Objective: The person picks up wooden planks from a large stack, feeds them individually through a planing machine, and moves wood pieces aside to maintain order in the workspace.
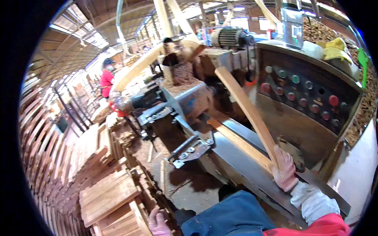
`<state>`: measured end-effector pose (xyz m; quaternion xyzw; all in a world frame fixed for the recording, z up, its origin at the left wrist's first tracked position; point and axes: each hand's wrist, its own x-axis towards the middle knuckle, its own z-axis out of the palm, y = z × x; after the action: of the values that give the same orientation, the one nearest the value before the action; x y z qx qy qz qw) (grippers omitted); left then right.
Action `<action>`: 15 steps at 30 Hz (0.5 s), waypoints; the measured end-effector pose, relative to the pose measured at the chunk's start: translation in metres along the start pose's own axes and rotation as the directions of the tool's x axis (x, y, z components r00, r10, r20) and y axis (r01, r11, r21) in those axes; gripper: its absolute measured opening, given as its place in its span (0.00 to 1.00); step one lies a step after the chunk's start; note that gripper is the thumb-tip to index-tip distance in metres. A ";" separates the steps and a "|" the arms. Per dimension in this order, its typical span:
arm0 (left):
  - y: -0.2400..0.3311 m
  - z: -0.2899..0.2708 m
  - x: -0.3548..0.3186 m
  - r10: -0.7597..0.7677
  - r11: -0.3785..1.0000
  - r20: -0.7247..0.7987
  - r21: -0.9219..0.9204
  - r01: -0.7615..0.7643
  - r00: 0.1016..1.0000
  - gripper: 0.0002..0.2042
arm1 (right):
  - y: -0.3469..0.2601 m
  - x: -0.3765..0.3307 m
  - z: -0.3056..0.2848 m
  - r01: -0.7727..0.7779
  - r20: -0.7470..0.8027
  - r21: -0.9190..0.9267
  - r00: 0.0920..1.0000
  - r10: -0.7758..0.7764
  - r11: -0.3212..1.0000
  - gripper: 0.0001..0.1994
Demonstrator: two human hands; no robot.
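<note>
My right hand, in a pink and white work glove, grips the near end of a long wooden slat that tilts up and away over the metal feed table of a woodworking machine. A second slat lies flat on that table, running toward the sawdust-covered cutter housing. At the bottom edge my left hand, also gloved, rests at a stack of wooden boards; whether it grips a board is hidden.
A control panel with red and green round buttons faces me on the right. Yellow gloves lie on top of it. A flexible dust hose leads left. Stacked slats fill the left side. A person in red stands far back.
</note>
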<state>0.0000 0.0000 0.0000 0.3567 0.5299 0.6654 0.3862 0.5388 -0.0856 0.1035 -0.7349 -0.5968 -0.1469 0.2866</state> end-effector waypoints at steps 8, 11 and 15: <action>0.059 -0.085 0.141 0.011 1.000 -0.607 0.025 0.005 0.794 0.28 | -0.059 0.147 0.099 0.067 -0.173 0.227 0.985 -0.028 0.972 0.38; 0.045 -0.141 0.192 -0.156 0.983 -0.816 -0.071 0.171 0.556 0.40 | -0.067 0.109 0.081 0.087 0.042 0.220 0.994 -0.098 0.972 0.37; 0.046 -0.071 0.195 -0.438 0.881 -0.512 -0.407 0.241 0.739 0.31 | -0.026 0.021 -0.016 0.026 0.246 0.061 0.968 -0.040 0.998 0.34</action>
<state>-0.1560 0.1366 0.0447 -0.0383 0.5667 0.7352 0.3701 0.5209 -0.0759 0.1343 -0.7291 -0.6439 -0.0418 0.2284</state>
